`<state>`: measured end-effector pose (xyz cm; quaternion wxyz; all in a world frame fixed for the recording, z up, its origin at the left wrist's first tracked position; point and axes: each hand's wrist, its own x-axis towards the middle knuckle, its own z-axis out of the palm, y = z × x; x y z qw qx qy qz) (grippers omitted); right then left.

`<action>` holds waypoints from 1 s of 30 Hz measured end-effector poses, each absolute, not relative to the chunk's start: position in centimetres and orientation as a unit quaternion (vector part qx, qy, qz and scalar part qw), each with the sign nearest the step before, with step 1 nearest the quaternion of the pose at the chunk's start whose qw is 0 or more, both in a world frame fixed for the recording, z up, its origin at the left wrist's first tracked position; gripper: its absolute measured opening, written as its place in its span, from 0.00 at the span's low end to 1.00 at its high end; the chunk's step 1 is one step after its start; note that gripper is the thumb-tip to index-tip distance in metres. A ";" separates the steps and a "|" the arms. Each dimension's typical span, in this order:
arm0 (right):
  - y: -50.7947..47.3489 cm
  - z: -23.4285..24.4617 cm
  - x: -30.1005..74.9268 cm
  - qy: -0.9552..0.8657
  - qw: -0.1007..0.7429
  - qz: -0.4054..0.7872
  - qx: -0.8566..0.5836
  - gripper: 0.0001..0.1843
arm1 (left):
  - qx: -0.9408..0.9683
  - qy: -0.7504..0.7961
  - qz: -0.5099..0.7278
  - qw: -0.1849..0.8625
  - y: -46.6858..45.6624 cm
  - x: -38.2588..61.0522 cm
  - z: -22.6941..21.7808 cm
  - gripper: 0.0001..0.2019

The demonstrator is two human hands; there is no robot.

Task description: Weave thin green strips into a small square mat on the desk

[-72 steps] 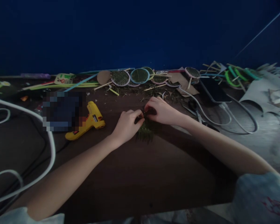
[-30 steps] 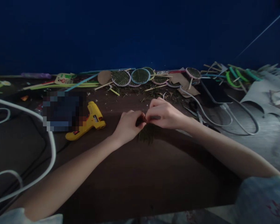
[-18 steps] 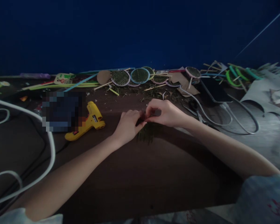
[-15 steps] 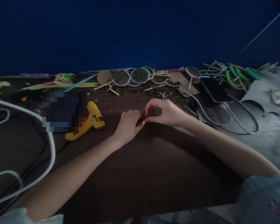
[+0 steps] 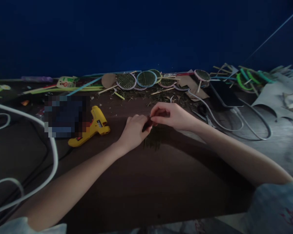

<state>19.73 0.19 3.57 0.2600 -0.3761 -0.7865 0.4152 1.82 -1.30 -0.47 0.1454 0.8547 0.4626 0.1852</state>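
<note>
My left hand (image 5: 134, 131) and my right hand (image 5: 172, 115) meet over a small dark green woven mat of thin strips (image 5: 152, 139) lying on the dark table (image 5: 146, 182). The left hand's fingers are curled and pinch the mat's top edge. My right hand pinches a thin strip at the same spot, fingertips touching the left hand's. What exactly lies between the fingertips is dim and hard to make out.
A yellow glue gun (image 5: 92, 126) lies left of my hands. Round woven fans (image 5: 146, 79) and sticks line the table's back edge, with green scraps before them. A white cable (image 5: 222, 122), scissors (image 5: 205, 115) and a phone (image 5: 224, 94) are at the right, thick white cables (image 5: 39, 156) at the left.
My right hand has shifted slightly up and right, its fingers stretching out along a strip. The left hand has stayed pinched on the mat's top edge.
</note>
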 end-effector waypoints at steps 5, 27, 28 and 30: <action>0.1 3.5 19.6 -0.785 0.262 0.414 -0.379 0.08 | 0.856 0.461 0.179 0.147 -1.4 1.8 -0.5 0.06; 1.4 4.0 21.2 -0.782 -0.005 0.399 -0.479 0.07 | 0.857 0.454 0.190 0.151 -1.4 1.9 -0.1 0.02; 1.4 3.9 21.1 -0.785 -0.008 0.387 -0.483 0.08 | 0.857 0.454 0.189 0.153 -1.5 1.9 -0.1 0.01; 1.4 3.7 20.9 -0.791 -0.011 0.357 -0.497 0.09 | 0.855 0.457 0.190 0.157 -1.5 1.9 0.0 0.01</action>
